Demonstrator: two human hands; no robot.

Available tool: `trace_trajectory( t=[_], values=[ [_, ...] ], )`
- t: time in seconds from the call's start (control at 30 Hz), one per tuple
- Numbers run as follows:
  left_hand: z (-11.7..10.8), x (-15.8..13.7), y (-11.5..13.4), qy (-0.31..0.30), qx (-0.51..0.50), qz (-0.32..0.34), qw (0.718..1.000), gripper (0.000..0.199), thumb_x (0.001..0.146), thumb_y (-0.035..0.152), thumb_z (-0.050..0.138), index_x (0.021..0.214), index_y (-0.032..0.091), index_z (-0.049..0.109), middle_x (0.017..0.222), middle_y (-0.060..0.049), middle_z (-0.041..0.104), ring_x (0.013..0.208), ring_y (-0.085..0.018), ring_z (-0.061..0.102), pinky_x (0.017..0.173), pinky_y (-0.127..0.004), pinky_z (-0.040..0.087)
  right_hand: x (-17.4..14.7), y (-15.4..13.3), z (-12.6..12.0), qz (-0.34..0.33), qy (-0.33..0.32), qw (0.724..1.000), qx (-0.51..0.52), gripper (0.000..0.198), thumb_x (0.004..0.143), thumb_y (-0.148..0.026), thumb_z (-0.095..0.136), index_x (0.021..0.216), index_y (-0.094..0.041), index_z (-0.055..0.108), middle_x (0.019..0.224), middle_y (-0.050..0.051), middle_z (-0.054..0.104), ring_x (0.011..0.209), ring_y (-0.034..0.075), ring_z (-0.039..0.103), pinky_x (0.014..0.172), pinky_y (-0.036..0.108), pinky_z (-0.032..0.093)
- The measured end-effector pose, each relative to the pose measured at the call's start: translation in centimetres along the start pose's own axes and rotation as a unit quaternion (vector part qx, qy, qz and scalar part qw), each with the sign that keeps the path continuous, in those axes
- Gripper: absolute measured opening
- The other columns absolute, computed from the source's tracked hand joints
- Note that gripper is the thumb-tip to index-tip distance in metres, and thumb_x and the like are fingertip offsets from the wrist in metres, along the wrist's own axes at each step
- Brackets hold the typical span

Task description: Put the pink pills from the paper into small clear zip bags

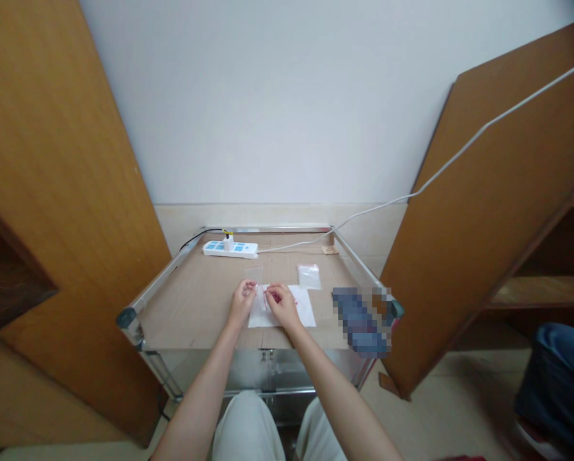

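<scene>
Both hands work above the near middle of the counter (185,307), a brown-topped surface with a silver metal rim and dark corner caps. The left hand (243,299) has its grip narrow, fingertips at the left edge of a small clear plastic bag with a thin red line (262,299). The right hand (281,303) pinches the same bag close to the red line, fingers drawn together. The bag is between the hands, over the left part of a white rectangular sheet (306,312) lying on the counter. Small reddish spots show beside the right fingers; their nature cannot be told.

Just beyond the sheet, to the right, lies a flat, clear plastic packet (309,276). At the far right, near the rim, lies a small tan card (329,250) with dark marks too small to read. At the far left is a white power strip with blue socket areas (243,250); any lettering on it is illegible. A white plug (228,242) sits in it, and a white cord (377,207) runs from its right end. At the near right, a dark blue-grey item (361,325) is obscured by pixelation.
</scene>
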State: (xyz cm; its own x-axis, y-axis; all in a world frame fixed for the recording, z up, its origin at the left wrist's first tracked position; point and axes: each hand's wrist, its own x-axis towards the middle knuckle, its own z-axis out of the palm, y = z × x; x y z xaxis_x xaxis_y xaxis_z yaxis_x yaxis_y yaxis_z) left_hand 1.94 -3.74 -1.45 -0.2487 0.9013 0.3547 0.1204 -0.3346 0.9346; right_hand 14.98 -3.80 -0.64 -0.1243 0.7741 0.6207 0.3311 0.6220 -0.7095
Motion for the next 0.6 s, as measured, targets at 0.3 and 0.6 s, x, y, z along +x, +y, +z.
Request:
trace_trajectory(
  t=[0.3,0.6],
  values=[
    [0.00,0.08,-0.27,0.026,0.034,0.042,0.998,0.026,0.064,0.017,0.049,0.089,0.019,0.042,0.071,0.002,0.051,0.065,-0.010,0.050,0.063,-0.021,0.037,-0.03,0.12,0.04,0.004,-0.022,1.000,-0.003,0.010,0.071,-0.021,0.051,0.068,-0.019,0.060,0.086,0.004,0.056,0.086,0.016,0.049,0.078,0.029,0.035],
    [0.09,-0.39,0.51,-0.031,0.120,0.113,0.986,0.007,0.062,0.013,0.049,0.062,0.017,0.043,0.077,0.000,0.050,0.076,-0.012,0.050,0.071,-0.023,0.038,0.03,0.48,0.36,-0.017,-0.024,0.999,0.037,0.009,0.066,-0.013,0.054,0.066,-0.019,0.060,0.086,0.003,0.056,0.084,0.014,0.050,0.077,0.027,0.037]
  ],
)
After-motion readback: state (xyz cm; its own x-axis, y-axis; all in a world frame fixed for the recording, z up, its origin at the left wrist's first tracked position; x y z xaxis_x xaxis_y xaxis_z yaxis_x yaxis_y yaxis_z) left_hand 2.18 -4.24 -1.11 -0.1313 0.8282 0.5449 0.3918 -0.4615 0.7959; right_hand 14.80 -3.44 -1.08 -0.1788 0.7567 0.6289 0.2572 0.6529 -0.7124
